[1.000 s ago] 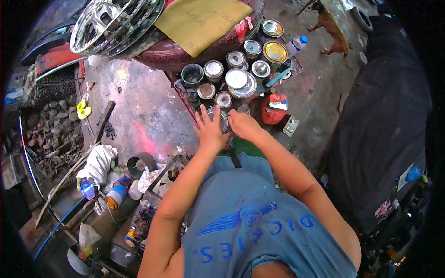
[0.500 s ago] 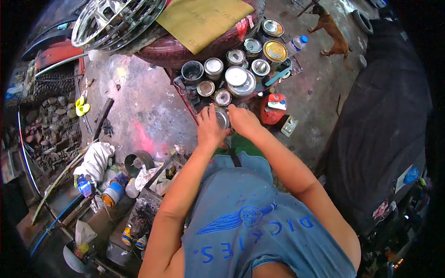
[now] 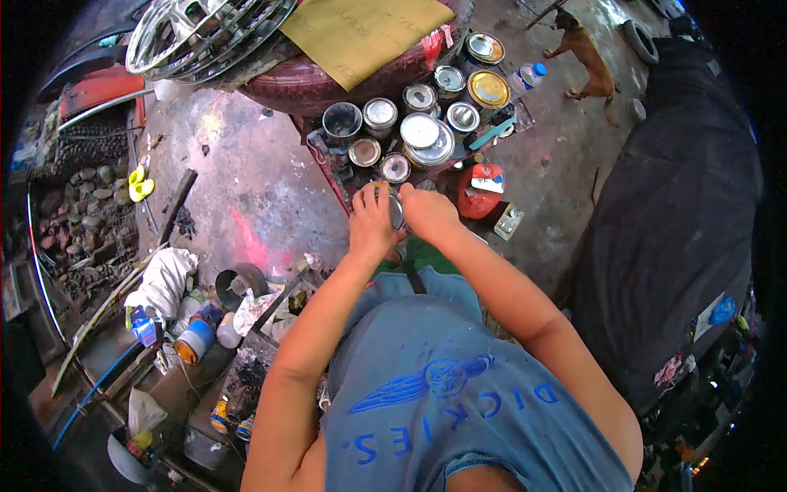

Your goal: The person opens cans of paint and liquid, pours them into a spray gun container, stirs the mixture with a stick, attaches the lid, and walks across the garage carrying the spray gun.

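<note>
A metal can (image 3: 398,212) stands in front of my body, mostly covered by my hands. My left hand (image 3: 374,221) wraps round its left side, fingers over the rim. Against the can's right edge my right hand (image 3: 431,216) is closed in a fist; whatever it grips is hidden. Just beyond are two small lidded cans, one a silver-topped can (image 3: 395,168) and the other a brown-topped can (image 3: 364,152). A wider can (image 3: 441,149) carries a loose white lid (image 3: 419,131) on top.
Behind stand a dark open can (image 3: 342,121), a yellow-lidded can (image 3: 489,88) and a water bottle (image 3: 529,75). A red tire (image 3: 303,90) bears sandpaper (image 3: 361,37). A red bag (image 3: 479,193) lies right; a dog (image 3: 586,57) stands farther off. Cluttered scraps (image 3: 197,340) lie left.
Both hands stay at the can, with only a slight shift of the right hand. The view has moved slightly, and the dog's position is nearly unchanged.
</note>
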Demonstrator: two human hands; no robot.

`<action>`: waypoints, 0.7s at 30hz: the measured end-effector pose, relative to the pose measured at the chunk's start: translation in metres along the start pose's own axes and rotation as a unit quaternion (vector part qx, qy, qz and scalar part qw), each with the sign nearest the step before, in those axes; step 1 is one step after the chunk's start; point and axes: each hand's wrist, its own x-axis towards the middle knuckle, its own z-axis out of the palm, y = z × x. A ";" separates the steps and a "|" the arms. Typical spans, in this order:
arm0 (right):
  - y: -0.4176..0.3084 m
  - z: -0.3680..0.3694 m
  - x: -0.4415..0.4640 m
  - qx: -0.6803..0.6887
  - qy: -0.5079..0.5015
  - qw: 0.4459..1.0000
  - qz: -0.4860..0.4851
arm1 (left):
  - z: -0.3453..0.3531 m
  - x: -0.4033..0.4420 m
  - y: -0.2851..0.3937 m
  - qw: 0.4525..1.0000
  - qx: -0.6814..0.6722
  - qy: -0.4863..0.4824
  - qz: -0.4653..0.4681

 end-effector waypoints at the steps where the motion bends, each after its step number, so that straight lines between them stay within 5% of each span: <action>1: 0.003 0.001 0.004 0.003 -0.003 1.000 0.002 | 0.000 0.000 0.000 1.000 0.001 -0.001 0.000; 4: 0.062 0.042 0.047 0.015 0.008 0.966 -0.259 | -0.001 0.000 0.000 1.000 0.003 -0.003 0.010; 7: 0.047 0.002 0.037 0.304 -0.218 0.927 0.017 | -0.002 0.001 0.001 1.000 0.002 -0.014 0.009; 11: 0.062 0.045 0.040 0.230 -0.043 0.967 -0.098 | 0.001 -0.001 -0.005 0.999 -0.029 0.026 0.031; 14: 0.038 0.024 0.019 0.170 0.007 0.984 -0.050 | 0.001 -0.014 0.023 0.992 0.046 0.057 -0.104; 17: 0.028 0.021 0.009 0.135 0.041 0.989 -0.040 | 0.013 -0.011 0.026 0.985 -0.048 0.109 -0.123; 21: 0.022 0.005 0.005 0.128 0.048 0.990 -0.025 | 0.016 0.000 0.000 0.996 -0.023 0.082 -0.028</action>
